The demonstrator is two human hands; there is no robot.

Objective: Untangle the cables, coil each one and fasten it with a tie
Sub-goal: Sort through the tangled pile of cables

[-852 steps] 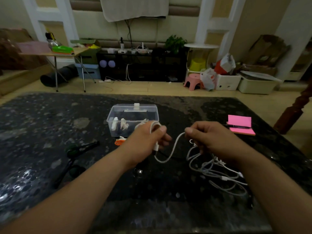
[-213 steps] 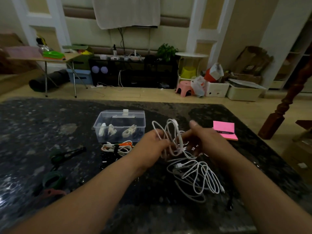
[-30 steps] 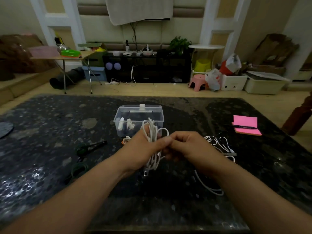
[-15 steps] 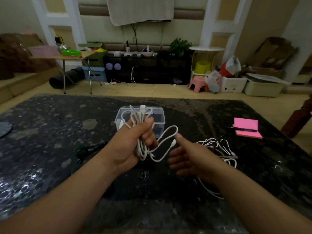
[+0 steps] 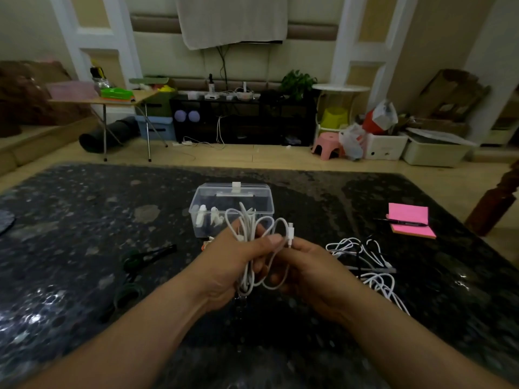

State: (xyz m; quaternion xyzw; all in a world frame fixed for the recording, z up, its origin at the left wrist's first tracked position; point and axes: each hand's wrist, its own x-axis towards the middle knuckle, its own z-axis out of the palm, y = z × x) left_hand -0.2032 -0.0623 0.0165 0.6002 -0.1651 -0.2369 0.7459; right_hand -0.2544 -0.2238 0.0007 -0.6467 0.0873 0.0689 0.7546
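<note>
Now the left hand (image 5: pixel 233 265) clenches a white coil (image 5: pixel 247 234) just in front of the box (image 5: pixel 261 200), with loops standing above the fingers and hanging below the palm. The right hand (image 5: pixel 311 270) pinches the loose tail just under its plug (image 5: pixel 291 230), right of the coil. To finish well, I judge the tail should wrap snugly round the coil's middle under a firm left grip, so no loop slips. White bits (image 5: pixel 200 219) in the box may be ties. More cables (image 5: pixel 373 276) lie tangled right of the box.

A pink notepad (image 5: pixel 408 214) lies on the dark speckled desk (image 5: pixel 70 220) at right, a pen (image 5: pixel 404 222) across it; green-handled scissors (image 5: pixel 146 256) lie at left.
</note>
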